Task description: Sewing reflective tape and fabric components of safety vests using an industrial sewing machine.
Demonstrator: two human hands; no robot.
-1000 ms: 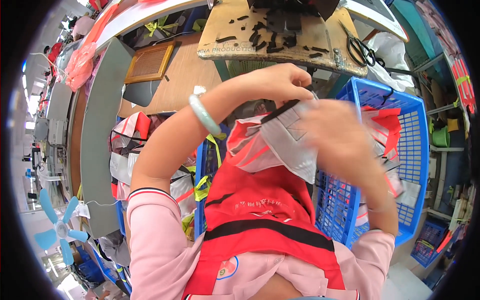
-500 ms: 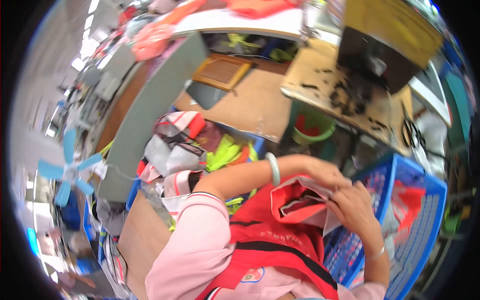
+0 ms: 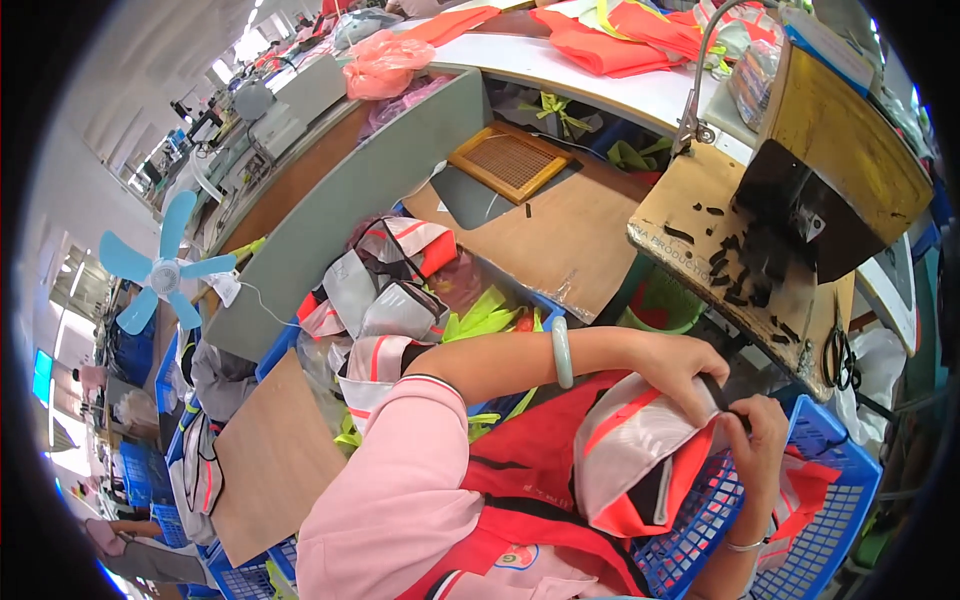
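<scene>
Bench [image 3: 560, 240]: one brown work surface running from upper left to centre. One grey panel [image 3: 340, 210] fronts the long counter beside it.
One dark machine with a mustard-yellow side [image 3: 840, 150], upper right, on a scuffed wooden board [image 3: 690, 235] scattered with small black strips.
Blue mesh baskets: one [image 3: 800, 520] at lower right under the hands, with orange fabric inside; parts of others show at lower left, too cut off to count.
One pale blue fan [image 3: 165, 275], four blades, at the left edge.
One wooden frame with mesh [image 3: 510, 160] flat on the bench.
One green tub [image 3: 665, 305] under the board.
Pile of folded grey-and-orange pieces [image 3: 385, 290], at least three, left of centre.
One pair of black scissors [image 3: 838, 358] hanging at the board's right end.

The grey-and-orange reflective piece [image 3: 635, 455] sits in front of the chest, just above the basket's near rim. Left hand [image 3: 680, 375] is curled over its top edge, fingers narrow, pinching fabric plus a small black strip [image 3: 712, 392]. Right hand [image 3: 762, 440] closes on the right edge from below, fingers bent tight. One pale green bangle [image 3: 561, 352] on the left wrist, one thin bracelet [image 3: 745, 546] on the right.

Versus half a second back: view has swung left and up, the fan and counter are now more central; hands have the same grip on the piece.
</scene>
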